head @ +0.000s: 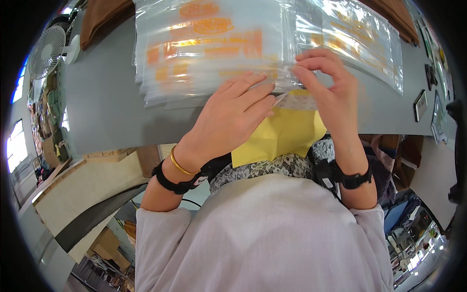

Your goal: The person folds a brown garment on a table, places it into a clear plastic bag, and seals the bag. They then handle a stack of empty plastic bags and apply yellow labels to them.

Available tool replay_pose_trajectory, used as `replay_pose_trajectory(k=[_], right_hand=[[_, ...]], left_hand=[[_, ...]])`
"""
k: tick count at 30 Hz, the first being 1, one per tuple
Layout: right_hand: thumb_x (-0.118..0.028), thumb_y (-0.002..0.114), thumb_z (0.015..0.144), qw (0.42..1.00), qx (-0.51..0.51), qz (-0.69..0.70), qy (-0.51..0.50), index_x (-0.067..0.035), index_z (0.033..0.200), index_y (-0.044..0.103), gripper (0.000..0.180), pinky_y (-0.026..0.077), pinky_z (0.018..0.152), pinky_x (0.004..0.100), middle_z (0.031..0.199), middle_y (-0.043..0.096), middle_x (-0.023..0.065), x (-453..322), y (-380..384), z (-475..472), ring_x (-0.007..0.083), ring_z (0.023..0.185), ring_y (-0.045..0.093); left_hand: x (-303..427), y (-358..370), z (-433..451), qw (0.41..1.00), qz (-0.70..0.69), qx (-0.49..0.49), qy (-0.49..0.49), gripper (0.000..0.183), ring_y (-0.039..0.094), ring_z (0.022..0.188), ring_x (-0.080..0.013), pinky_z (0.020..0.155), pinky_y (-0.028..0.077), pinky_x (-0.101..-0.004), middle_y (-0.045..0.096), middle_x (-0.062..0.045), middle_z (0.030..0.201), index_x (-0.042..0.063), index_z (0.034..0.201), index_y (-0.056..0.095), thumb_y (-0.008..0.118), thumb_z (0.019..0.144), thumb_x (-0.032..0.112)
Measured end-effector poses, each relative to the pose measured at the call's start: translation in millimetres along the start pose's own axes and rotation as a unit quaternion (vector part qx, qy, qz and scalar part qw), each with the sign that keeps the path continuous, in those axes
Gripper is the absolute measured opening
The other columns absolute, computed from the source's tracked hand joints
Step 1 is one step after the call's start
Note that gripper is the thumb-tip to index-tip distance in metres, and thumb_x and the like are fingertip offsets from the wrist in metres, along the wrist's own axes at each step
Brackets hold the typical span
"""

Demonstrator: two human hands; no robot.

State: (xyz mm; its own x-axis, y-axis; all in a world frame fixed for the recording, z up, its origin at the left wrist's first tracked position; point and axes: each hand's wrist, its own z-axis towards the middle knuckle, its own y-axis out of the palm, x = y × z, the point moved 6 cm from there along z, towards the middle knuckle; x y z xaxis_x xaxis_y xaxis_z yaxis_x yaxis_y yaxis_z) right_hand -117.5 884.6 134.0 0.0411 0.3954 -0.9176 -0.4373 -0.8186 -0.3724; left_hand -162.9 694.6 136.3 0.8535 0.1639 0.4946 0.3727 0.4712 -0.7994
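A stack of clear plastic bags (204,54) with orange print lies on the grey table. My left hand (237,106) rests palm down on the near edge of the stack, fingers spread a little. The thumb and fingertips of my right hand (324,73) pinch the plastic at the stack's near right corner. Below that corner, a yellow sheet (281,135) hangs over the table's edge towards my lap; a strip of small printed white labels (299,102) lies on its upper part. More clear bags (365,47) lie to the right, behind my right hand.
Brown fabric (105,22) lies at the back left, with more brown fabric (396,18) at the back right. A white fan (47,53) stands at the far left. A phone-like device (421,106) and a dark tool (430,76) lie near the table's right end.
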Motion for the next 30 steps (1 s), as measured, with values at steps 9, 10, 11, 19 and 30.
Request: replay_pose_trajectory(k=[9, 10, 11, 19, 30], right_hand=[[-0.014, 0.082, 0.085, 0.995, -0.042, -0.08, 0.028, -0.005, 0.085, 0.079, 0.009, 0.037, 0.1, 0.0381, 0.111, 0.072, -0.0003, 36.1, 33.3, -5.1, 0.0222, 0.109, 0.058], [-0.015, 0.082, 0.085, 0.995, -0.044, -0.083, 0.031, -0.006, 0.085, 0.079, 0.009, 0.035, 0.102, 0.039, 0.111, 0.072, -0.0006, 35.6, 33.3, -5.2, 0.022, 0.111, 0.057], [-0.016, 0.082, 0.085, 0.995, -0.045, -0.086, 0.034, -0.007, 0.085, 0.08, 0.009, 0.033, 0.103, 0.0398, 0.112, 0.072, -0.0009, 35.4, 32.8, -4.0, 0.0218, 0.112, 0.057], [-0.017, 0.083, 0.083, 0.988, -0.045, -0.149, 0.008, -0.006, 0.086, 0.077, 0.013, 0.035, 0.1, 0.0412, 0.111, 0.069, 0.0008, 36.1, 38.5, -5.9, 0.024, 0.111, 0.056], [-0.027, 0.089, 0.08, 0.947, 0.03, -0.318, -0.038, -0.003, 0.096, 0.066, 0.038, 0.053, 0.082, 0.0425, 0.102, 0.064, 0.0123, 18.7, 24.9, 26.2, 0.0337, 0.098, 0.062]], left_hand=[[-10.0, 15.6, -5.4, 0.999, 0.029, -0.023, 0.012, 0.025, 0.062, 0.125, -0.0319, 0.114, 0.049, -0.0498, 0.065, -0.01, 0.118, 0.005, 0.112, 0.068, 0.074, 0.091, 0.019], [-9.9, 15.4, -5.2, 0.999, 0.031, -0.023, 0.012, 0.025, 0.063, 0.124, -0.0318, 0.114, 0.05, -0.0497, 0.065, -0.011, 0.117, 0.006, 0.112, 0.068, 0.074, 0.091, 0.019], [-10.1, 15.4, -4.6, 0.999, 0.029, -0.022, 0.01, 0.025, 0.063, 0.123, -0.0317, 0.114, 0.05, -0.0497, 0.064, -0.011, 0.116, 0.006, 0.111, 0.068, 0.074, 0.091, 0.02], [-9.2, 15.6, -3.0, 0.999, 0.042, -0.031, 0.006, 0.026, 0.063, 0.125, -0.0313, 0.113, 0.051, -0.0481, 0.066, -0.016, 0.132, 0.005, 0.111, 0.067, 0.074, 0.092, 0.021], [-1.7, 18.5, -10.0, 0.999, 0.045, -0.009, 0.007, 0.028, 0.063, 0.124, -0.0319, 0.11, 0.053, -0.0467, 0.068, -0.018, 0.132, 0.004, 0.113, 0.067, 0.074, 0.092, 0.021]])
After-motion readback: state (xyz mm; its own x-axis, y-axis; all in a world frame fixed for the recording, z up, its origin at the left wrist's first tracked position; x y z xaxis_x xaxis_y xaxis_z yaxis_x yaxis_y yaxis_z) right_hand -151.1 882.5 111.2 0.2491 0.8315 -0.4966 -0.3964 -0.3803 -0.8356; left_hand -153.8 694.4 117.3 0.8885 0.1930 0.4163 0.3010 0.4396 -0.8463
